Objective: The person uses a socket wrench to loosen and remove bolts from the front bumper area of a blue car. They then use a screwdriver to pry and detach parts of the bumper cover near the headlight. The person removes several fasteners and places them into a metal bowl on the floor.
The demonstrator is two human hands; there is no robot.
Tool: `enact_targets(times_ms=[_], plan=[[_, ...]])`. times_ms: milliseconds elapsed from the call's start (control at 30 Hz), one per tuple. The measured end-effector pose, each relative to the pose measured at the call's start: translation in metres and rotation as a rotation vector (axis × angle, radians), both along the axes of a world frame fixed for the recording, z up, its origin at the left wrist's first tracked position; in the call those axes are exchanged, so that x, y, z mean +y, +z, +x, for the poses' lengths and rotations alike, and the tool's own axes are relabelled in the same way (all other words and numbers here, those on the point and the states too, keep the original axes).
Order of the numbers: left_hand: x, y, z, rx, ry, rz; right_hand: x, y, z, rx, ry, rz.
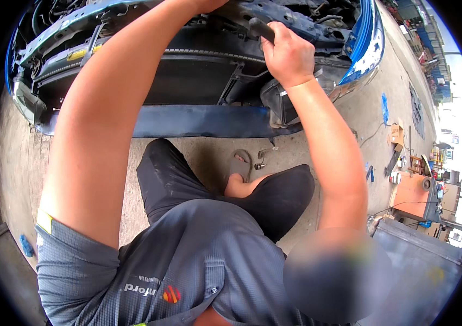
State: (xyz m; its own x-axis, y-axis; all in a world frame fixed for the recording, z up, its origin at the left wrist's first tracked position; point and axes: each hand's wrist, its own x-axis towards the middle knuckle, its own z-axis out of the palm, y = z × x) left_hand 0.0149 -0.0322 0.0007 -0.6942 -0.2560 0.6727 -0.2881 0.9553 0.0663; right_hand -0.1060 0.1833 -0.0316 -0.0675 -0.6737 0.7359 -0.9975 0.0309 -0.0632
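Gripping a dark, stiff tool handle [262, 28] at the blue car's stripped front frame [187, 117], the right hand [288, 54] is fisted tight around it; it likely handles rigid, best held mid-handle. The left hand [209, 4] leaves the frame; its grip cannot be told.

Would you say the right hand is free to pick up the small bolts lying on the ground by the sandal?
Probably not as things stand: the right hand is shut on a dark tool handle up at the car's front, while the bolts lie on the ground below.

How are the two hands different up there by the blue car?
The right hand shows fully, fist closed round a dark tool handle; the left hand is mostly cut off at the picture's top, so its grip cannot be told. Both are bare and reach into the car's front.
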Motion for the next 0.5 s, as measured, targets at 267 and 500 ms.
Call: enact_targets(times_ms=[267, 500], plan=[[0.010, 0.010, 0.000, -0.022, -0.007, 0.078, -0.009, -0.001, -0.001, -0.907, -0.186, -0.800], [0.000, 0.005, 0.013, -0.042, 0.008, -0.023, 0.000, -0.006, -0.003, -0.147, -0.020, -0.181]])
